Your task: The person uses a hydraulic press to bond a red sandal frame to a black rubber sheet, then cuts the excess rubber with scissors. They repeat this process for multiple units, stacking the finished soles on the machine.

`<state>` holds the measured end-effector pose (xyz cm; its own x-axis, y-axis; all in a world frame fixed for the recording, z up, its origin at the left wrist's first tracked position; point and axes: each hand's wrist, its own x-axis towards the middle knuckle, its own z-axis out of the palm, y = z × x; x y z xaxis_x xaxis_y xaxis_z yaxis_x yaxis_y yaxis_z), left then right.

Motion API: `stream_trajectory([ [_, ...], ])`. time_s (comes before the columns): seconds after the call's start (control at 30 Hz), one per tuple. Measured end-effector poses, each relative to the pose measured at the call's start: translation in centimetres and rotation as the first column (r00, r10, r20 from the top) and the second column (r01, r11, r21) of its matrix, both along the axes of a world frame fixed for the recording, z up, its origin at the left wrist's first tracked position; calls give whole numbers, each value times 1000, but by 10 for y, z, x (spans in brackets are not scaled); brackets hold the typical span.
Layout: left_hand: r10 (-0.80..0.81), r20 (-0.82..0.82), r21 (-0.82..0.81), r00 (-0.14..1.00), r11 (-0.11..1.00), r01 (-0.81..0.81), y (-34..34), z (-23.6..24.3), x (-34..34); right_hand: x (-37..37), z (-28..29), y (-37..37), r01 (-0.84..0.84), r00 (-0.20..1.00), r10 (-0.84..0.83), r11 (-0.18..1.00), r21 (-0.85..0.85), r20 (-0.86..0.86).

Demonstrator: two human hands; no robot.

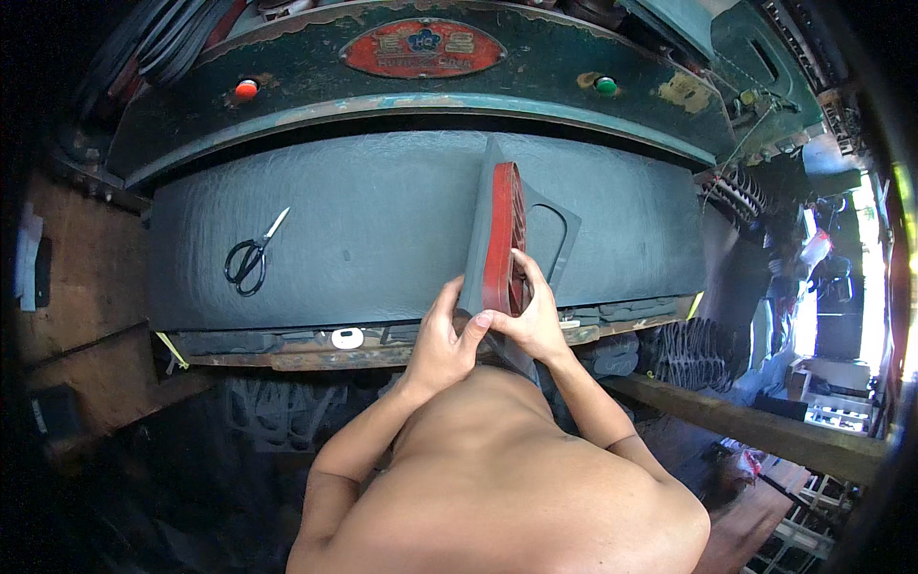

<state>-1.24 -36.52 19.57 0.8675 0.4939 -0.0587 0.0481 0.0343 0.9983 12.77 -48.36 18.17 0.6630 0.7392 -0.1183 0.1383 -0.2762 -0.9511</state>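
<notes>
Above the front edge of a grey padded bed, I hold up a red cutting die (pixel 499 230), a tall band-like frame standing on edge with ribs inside. A grey sheet (pixel 475 251) lies against its left side, and more grey sheet with a rounded cut-out outline (pixel 555 225) shows to its right. My left hand (pixel 442 349) grips the lower left of the sheet and die, its fingers partly hidden behind them. My right hand (pixel 534 320) is closed on the die's lower right, fingers reaching into the frame. Both thumbs meet at its near end.
Black-handled scissors (pixel 252 258) lie on the bed (pixel 382 210) at left. Behind it runs a green machine beam (pixel 296 86) with a red button (pixel 247 89) and a green button (pixel 605 85). A white oval device (pixel 347 338) and dark scraps (pixel 239 342) sit along the front ledge.
</notes>
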Motion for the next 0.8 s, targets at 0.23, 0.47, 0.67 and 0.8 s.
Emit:
stream_trajectory([
  [0.23,138,-77,54,987,990,-134,-14,-7,-17,-11,-13,-1,11,998,-6,996,93,-62],
  [0.47,414,-176,-315,893,836,-450,31,-56,-24,19,4,-22,344,768,-81,889,302,-635],
  [0.67,570,-256,-244,781,743,-623,95,-101,-56,54,5,-41,665,402,366,513,542,-839],
  [0.8,696,-343,286,631,717,-635,127,-110,-70,48,-17,-59,613,572,32,646,454,-819],
])
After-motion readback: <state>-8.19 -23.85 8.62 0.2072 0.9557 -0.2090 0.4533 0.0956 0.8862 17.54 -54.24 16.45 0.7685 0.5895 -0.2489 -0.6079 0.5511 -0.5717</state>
